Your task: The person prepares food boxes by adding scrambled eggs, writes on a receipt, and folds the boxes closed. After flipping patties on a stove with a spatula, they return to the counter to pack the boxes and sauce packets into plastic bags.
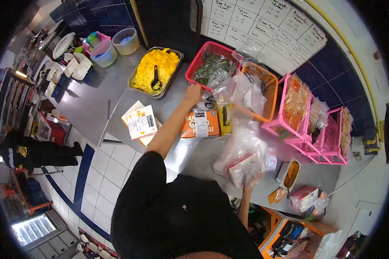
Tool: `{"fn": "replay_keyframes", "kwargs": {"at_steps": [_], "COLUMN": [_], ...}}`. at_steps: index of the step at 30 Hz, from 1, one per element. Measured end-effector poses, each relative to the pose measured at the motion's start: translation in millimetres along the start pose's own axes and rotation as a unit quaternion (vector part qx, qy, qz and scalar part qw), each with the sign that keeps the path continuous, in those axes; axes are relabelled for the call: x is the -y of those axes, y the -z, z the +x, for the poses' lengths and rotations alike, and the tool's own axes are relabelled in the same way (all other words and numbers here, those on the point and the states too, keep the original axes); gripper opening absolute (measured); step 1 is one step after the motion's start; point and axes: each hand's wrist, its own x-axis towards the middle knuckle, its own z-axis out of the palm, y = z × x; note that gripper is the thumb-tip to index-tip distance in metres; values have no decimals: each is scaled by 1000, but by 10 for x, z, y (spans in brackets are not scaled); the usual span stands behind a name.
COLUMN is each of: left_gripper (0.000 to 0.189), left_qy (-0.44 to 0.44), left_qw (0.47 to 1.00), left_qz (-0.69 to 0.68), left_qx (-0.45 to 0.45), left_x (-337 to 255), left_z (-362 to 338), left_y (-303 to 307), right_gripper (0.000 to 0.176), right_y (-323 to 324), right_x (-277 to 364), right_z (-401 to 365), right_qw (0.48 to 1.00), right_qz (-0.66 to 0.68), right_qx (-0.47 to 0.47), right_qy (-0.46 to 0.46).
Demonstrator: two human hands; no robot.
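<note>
My left hand [193, 93] reaches forward, fingers closed at the near rim of a red plastic basket [195, 64] that holds bagged green leaves [213, 69]. Black-handled scissors [209, 102] lie just right of this hand. Close to my body, my right hand [251, 183] grips a clear plastic bag [237, 151] with a small white and red pack [242, 168] inside. Its fingers are partly hidden by the plastic. Between my hands stand an orange printed box [199, 124] and a yellow item [224, 118].
A tray of yellow food [153, 71] with a black scoop sits at the back. White printed boxes [141, 122] lie to the left. On the right are an orange basket [270, 93], pink racks [296, 112] and a sauce container [288, 172]. Another person [34, 151] stands far left.
</note>
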Motion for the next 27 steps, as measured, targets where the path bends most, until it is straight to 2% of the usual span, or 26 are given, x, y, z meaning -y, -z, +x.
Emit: {"fn": "replay_keyframes", "kwargs": {"at_steps": [1, 2, 3, 5, 6, 7, 8, 10, 12, 15, 16, 18, 22, 23, 24, 26, 27], "left_gripper": [15, 15, 15, 15, 15, 15, 15, 12, 9, 8, 8, 10, 14, 15, 16, 14, 18], "left_qy": [2, -6, -41, -84, -123, -159, -160, -229, -262, -347, -350, -391, -405, -410, -415, -420, -445], "left_qw": [997, 997, 990, 978, 971, 964, 963, 943, 923, 905, 902, 882, 889, 888, 887, 884, 881], "left_qz": [63, 63, 99, 140, 138, 135, 138, 161, 186, 202, 207, 228, 184, 173, 164, 171, 143], "left_qx": [46, 50, 88, 133, 150, 165, 169, 181, 209, 143, 144, 131, 107, 114, 122, 113, 73], "left_x": [36, -2, -32, -72, -73, -70, -37, -14, -36, 33, 52, 20, -134, -153, -153, -88, -51], "left_z": [67, 76, 72, 58, 60, 42, 22, 63, 58, -21, -30, -60, -137, -163, -176, -169, -181], "left_y": [-94, -83, -69, -12, 20, 55, 39, 5, 88, 151, 151, 221, 374, 435, 476, 448, 454], "right_gripper": [49, 53, 53, 46, 46, 56, 68, 71, 54, 31, 31, 34, 32, 32, 32, 29, 27], "right_y": [-45, -92, -90, -63, -85, -64, -48, -77, -158, -304, -301, -227, -223, -222, -216, -198, -195], "right_x": [96, 147, 87, -64, 69, 196, 344, 394, 367, 357, 360, 355, 199, 285, 357, 466, 521], "right_z": [-11, -40, -57, -126, -155, -145, -100, -11, -11, -5, -7, 18, -4, 19, 38, 69, 80], "right_qw": [998, 992, 992, 960, 960, 992, 985, 983, 974, 909, 907, 945, 901, 962, 988, 987, 986], "right_qz": [-4, -6, -7, -152, -153, -72, 14, -22, 111, 309, 313, 267, 366, 212, 49, 37, 22], "right_qx": [-56, -114, -122, -176, -180, -106, -27, -2, -98, -234, -237, -136, -161, -155, -144, -149, -148], "right_qy": [26, 50, 44, 158, 149, -12, -170, -180, -174, -151, -153, -132, -169, -72, 26, 47, 68]}}
